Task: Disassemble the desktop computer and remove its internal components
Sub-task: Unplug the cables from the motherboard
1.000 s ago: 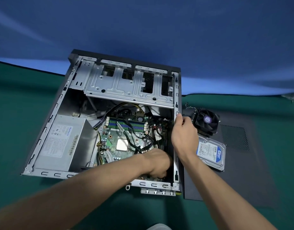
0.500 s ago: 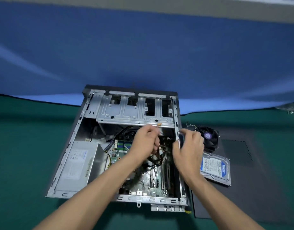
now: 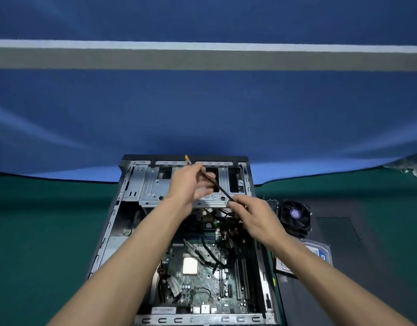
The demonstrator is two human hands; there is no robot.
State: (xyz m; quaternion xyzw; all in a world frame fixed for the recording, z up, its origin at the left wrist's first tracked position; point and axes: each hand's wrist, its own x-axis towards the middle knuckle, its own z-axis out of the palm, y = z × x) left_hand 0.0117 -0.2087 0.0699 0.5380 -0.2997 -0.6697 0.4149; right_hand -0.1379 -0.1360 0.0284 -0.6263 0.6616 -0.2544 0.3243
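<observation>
1. The desktop computer case (image 3: pixel 132 203) lies on its side on the green worktop (image 3: pixel 50 231), open face up, with the motherboard (image 3: pixel 202 278) still seated in its floor and the metal drive cage (image 3: pixel 153 184) at the far end.
2. I hold a thin black cable (image 3: pixel 218 185) stretched above the drive cage. My left hand (image 3: pixel 188 184) has its fingers curled round the upper end, where an orange tip pokes out past my knuckles, and my right hand (image 3: pixel 254 212) pinches the lower end near the cage's front edge.
3. To do this step well, I judge I should draw the cable out along its own line, feeding it with the right hand while the left takes up slack, so it does not snag on the cage's sheet-metal edges or tug the other black wires lying over the board.
4. I cannot tell whether the far end is already unplugged; I would check before pulling harder.
5. The hands are above the far half of the case, close together, and the motherboard sits nearer me, below my forearms.
6. Beside the case on my right rest the cooler fan (image 3: pixel 295 216) and the hard drive (image 3: pixel 320 252), already out, lying on the dark side panel (image 3: pixel 367 255).
</observation>
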